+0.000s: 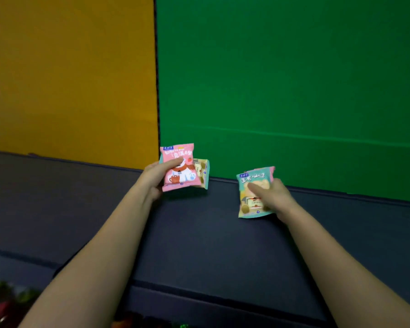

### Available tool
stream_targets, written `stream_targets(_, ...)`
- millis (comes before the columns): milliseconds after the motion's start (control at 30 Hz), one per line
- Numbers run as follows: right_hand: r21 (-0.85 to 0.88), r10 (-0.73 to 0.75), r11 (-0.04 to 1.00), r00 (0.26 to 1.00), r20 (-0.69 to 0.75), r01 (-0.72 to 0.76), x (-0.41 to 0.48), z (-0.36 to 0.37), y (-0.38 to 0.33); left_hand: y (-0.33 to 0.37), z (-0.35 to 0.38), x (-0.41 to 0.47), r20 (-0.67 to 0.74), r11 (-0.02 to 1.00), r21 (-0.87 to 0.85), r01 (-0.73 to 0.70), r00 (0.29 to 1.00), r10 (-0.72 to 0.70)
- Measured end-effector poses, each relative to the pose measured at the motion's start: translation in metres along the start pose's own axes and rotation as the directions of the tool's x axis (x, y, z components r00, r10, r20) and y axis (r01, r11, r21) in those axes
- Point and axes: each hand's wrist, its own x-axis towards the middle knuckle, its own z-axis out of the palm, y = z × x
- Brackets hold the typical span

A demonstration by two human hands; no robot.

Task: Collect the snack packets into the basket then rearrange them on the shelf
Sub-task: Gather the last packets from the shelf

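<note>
The left hand (155, 177) grips a pink rectangular plastic snack packet (179, 169) with a cartoon animal on it. The thumb is pressed across its front; the other fingers are behind it and I cannot tell how they lie. A second yellow packet with teal edges (202, 172) shows from behind the pink one at its 3 o'clock side, so this hand probably holds both together as a pair.

The right hand (273, 197) pinches a teal and yellow plastic snack packet (253, 185) in the same way, with the thumb on the front and the fingers hidden behind. This packet is at 4 o'clock from the pink one, well apart.

All the packets stand upright with their faces to the person, over the dark blue flat shelf board (199, 233), close to the green back panel (282, 79). I judge this is the arranging step: upright and facing forward is how they should be displayed. Whether their lower edges touch the board, I cannot tell.
</note>
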Motion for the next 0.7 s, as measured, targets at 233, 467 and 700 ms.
stream_targets(233,0.268,-0.355,0.925,0.864,0.357,0.27,-0.059,0.051,-0.075,0.024,-0.12,-0.108,-0.197,0.983,0.157,-0.094,0.972,0.125)
stream_targets(467,0.395,-0.439,0.893,0.609,0.66,0.216,-0.175,0.188,-0.161,0.011,-0.278,-0.258,-0.553,0.979,0.177,-0.098,0.813,0.181)
stream_targets(700,0.431,-0.455,0.891,0.274,0.847,0.146,-0.36,0.368,-0.204,-0.029,-0.453,-0.435,-0.844,0.996,0.08,-0.05,0.527,0.094)
